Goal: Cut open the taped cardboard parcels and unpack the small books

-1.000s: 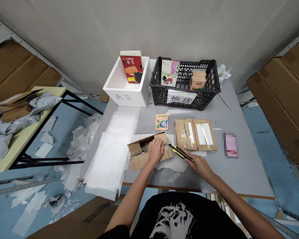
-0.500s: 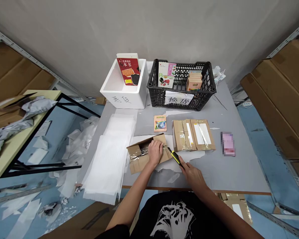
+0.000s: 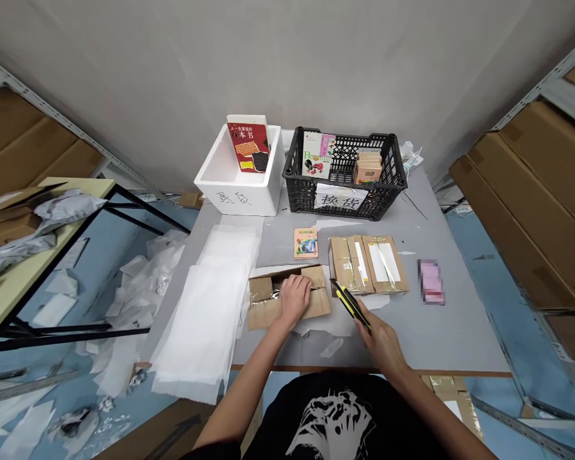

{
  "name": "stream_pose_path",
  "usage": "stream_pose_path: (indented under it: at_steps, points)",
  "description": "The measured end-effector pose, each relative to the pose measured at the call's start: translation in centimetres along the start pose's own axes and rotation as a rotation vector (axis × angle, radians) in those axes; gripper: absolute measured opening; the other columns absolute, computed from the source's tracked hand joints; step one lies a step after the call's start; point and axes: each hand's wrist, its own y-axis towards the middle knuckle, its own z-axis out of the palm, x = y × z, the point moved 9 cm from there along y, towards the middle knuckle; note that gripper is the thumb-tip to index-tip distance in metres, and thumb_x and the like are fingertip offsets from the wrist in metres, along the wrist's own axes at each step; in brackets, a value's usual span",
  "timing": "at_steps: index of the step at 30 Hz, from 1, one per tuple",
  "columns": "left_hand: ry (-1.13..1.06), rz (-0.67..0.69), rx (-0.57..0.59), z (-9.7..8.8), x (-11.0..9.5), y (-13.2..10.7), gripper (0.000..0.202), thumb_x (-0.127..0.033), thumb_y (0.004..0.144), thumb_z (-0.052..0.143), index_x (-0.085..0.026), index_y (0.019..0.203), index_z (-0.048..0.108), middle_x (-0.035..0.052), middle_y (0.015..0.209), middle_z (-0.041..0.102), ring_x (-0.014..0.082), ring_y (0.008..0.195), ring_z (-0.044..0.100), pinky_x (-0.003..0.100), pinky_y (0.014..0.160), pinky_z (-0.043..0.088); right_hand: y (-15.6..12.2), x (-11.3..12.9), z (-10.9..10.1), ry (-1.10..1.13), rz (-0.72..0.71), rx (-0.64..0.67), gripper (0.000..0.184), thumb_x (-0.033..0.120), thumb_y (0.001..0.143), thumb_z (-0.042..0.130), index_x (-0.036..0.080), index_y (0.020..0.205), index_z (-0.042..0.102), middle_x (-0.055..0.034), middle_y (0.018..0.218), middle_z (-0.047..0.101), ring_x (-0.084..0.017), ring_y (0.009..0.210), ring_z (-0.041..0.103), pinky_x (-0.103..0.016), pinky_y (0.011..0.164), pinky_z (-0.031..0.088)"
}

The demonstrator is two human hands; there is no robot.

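A grey table [image 3: 441, 338] fills the middle of the room. At its far edge stands a white foam box [image 3: 230, 195] with black handwriting, a red paperback [image 3: 245, 148] upright inside. Beside it sits a black plastic crate [image 3: 393, 185] holding a colourful book [image 3: 316, 154] and a stack of small tan books [image 3: 368, 167], with a white paper sign [image 3: 340, 200] on its front. Nearer lie a small picture book [image 3: 305, 243], two taped brown parcels [image 3: 368, 264], and a pixel-blurred pink object [image 3: 430, 282]. White foam sheets [image 3: 204, 313] overhang the table's left edge. Crumpled grey mailers [image 3: 22, 246] cover a pale wooden side table [image 3: 33, 262].
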Motion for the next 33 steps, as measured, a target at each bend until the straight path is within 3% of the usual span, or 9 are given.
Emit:
stream_pose_path:
  at_steps: [5,9,12,15,21,24,27,30,33]
  points:
    - [0.031,0.294,-0.039,-2.8,-0.8,-2.6,0.03,-0.011,0.088,0.043,-0.019,0.11,0.062,0.0058,0.098,0.069,0.0201,0.097,0.059,0.037,0.087,0.046,3.3,1.9,2.3,0.008,-0.025,0.035,0.046,0.028,0.095,0.039,0.021,0.141,0.04,-0.0074,0.098,0.072,-0.021,0.076,0.069,-0.027,0.062,0.051]
    - [0.043,0.41,-0.027,-4.8,-0.9,-5.2,0.048,-0.002,0.085,0.035,-0.016,0.129,0.051,0.007,0.113,0.067,0.019,0.108,0.059,0.041,0.099,0.045,4.3,2.6,3.9,-0.109,-0.017,0.126,0.048,0.024,0.094,0.044,0.025,0.141,0.039,-0.0064,0.098,0.071,-0.02,0.076,0.069,-0.025,0.059,0.049]
    - [0.064,0.411,-0.044,-6.7,-0.6,-6.6,0.054,0.0,0.084,0.034,-0.014,0.135,0.043,0.008,0.122,0.063,0.0193,0.117,0.055,0.043,0.104,0.042,4.5,2.6,4.1,-0.179,-0.016,0.154,0.048,0.026,0.094,0.043,0.025,0.142,0.039,-0.0069,0.098,0.071,-0.02,0.072,0.068,-0.025,0.056,0.048]
    - [0.078,0.36,-0.089,-8.0,-0.3,-7.6,0.05,-0.002,0.084,0.039,-0.013,0.132,0.046,0.0092,0.122,0.063,0.0211,0.123,0.051,0.044,0.107,0.04,4.6,2.6,4.1,-0.195,-0.035,0.15,0.047,0.026,0.094,0.043,0.024,0.141,0.039,-0.0072,0.098,0.071,-0.02,0.074,0.068,-0.025,0.058,0.048]
    - [0.137,0.257,-0.166,-7.7,-1.3,-9.4,0.042,-0.011,0.084,0.047,-0.018,0.125,0.055,0.0117,0.119,0.064,0.0244,0.12,0.052,0.048,0.106,0.036,4.8,2.4,4.3,-0.201,-0.064,0.122,0.045,0.027,0.094,0.044,0.022,0.139,0.043,-0.0077,0.101,0.071,-0.02,0.08,0.068,-0.027,0.064,0.05]
    - [0.108,0.24,-0.141,-8.5,-1.1,-9.2,0.052,-0.005,0.087,0.038,-0.015,0.139,0.04,0.012,0.109,0.067,0.02,0.11,0.059,0.037,0.097,0.044,5.0,2.5,4.3,-0.211,-0.06,0.124,0.045,0.027,0.094,0.044,0.022,0.139,0.042,-0.0081,0.101,0.071,-0.02,0.08,0.068,-0.027,0.065,0.05]
    - [0.146,0.249,-0.158,-11.3,0.2,-7.8,0.056,-0.004,0.089,0.034,-0.012,0.144,0.026,0.0133,0.107,0.066,0.0198,0.104,0.062,0.034,0.09,0.049,5.1,2.5,4.1,-0.223,-0.056,0.128,0.045,0.027,0.094,0.043,0.022,0.139,0.042,-0.0083,0.1,0.071,-0.02,0.079,0.068,-0.027,0.065,0.051]
    - [0.258,0.307,-0.126,-13.9,1.0,-5.3,0.051,-0.006,0.091,0.034,-0.013,0.141,0.03,0.0121,0.104,0.065,0.0189,0.097,0.063,0.034,0.086,0.05,5.1,2.5,3.9,-0.231,-0.07,0.127,0.045,0.026,0.094,0.043,0.023,0.14,0.041,-0.0088,0.1,0.071,-0.019,0.078,0.068,-0.027,0.065,0.051]
    - [0.352,0.41,0.062,-14.5,0.6,-2.6,0.038,-0.006,0.091,0.032,-0.014,0.126,0.047,0.0068,0.085,0.065,0.0172,0.083,0.062,0.031,0.073,0.05,5.1,2.6,4.1,-0.235,-0.08,0.133,0.046,0.027,0.095,0.042,0.024,0.14,0.04,-0.0088,0.1,0.07,-0.019,0.077,0.068,-0.026,0.063,0.05]
